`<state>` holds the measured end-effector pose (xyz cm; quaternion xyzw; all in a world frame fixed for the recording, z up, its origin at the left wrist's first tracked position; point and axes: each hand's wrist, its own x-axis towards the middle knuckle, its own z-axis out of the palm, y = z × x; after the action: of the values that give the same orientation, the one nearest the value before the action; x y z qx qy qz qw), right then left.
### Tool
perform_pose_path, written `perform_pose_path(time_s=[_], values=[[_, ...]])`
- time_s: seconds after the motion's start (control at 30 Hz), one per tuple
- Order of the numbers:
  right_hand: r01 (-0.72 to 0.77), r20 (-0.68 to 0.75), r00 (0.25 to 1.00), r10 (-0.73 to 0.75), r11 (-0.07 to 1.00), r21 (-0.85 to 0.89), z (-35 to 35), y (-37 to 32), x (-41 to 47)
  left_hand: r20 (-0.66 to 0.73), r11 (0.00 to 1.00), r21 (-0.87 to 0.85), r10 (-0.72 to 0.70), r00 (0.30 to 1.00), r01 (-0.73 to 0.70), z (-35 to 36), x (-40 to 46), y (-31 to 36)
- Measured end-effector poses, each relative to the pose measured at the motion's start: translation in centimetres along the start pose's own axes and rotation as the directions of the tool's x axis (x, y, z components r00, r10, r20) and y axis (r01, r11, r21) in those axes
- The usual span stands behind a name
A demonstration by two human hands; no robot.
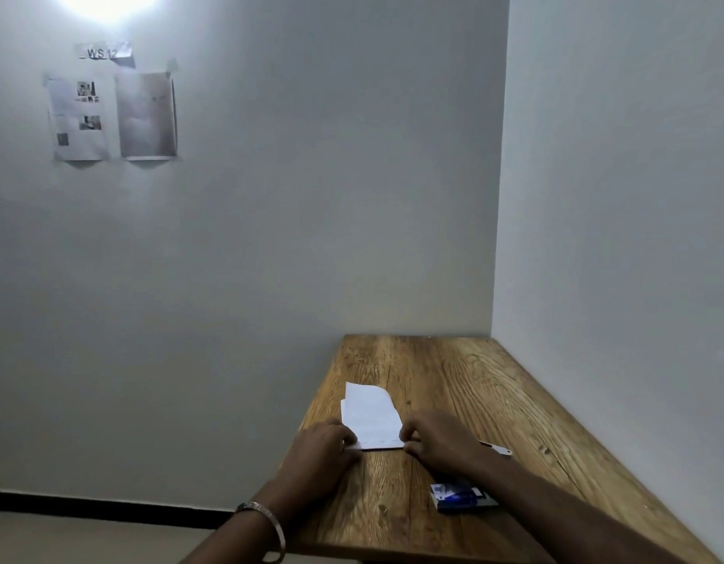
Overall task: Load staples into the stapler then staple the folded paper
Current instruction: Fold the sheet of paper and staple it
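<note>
A folded white paper lies flat on the wooden table; a row of small marks runs along its near edge. My left hand pinches the paper's near left corner. My right hand presses fingers on its near right corner. Behind my right wrist a thin white-and-dark object pokes out, mostly hidden; it may be the stapler. A blue staple box lies beside my right forearm, partly covered by it.
The table stands in a corner, with white walls behind and to the right. Its left edge drops to the floor. Printed sheets are taped high on the back wall.
</note>
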<state>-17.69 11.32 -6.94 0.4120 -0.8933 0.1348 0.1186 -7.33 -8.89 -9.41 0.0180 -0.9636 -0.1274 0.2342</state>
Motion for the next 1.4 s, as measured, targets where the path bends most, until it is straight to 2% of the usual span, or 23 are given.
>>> perform_pose_path(time_s=[0.43,0.8,1.4], values=[[0.021,-0.026,1.000,-0.019,0.995,0.098,-0.2,0.8,0.1,-0.018,0.999,-0.046,-0.021,1.000,0.021,-0.3,0.2,-0.2],[-0.001,0.037,0.999,-0.004,0.990,0.139,-0.8,1.1,0.8,0.004,0.997,-0.059,-0.053,0.999,0.053,-0.9,0.9,-0.4],[-0.094,-0.057,0.993,0.099,0.992,0.089,0.3,0.7,2.8,-0.094,0.953,-0.165,-0.272,0.958,0.255,0.1,1.9,-1.3]])
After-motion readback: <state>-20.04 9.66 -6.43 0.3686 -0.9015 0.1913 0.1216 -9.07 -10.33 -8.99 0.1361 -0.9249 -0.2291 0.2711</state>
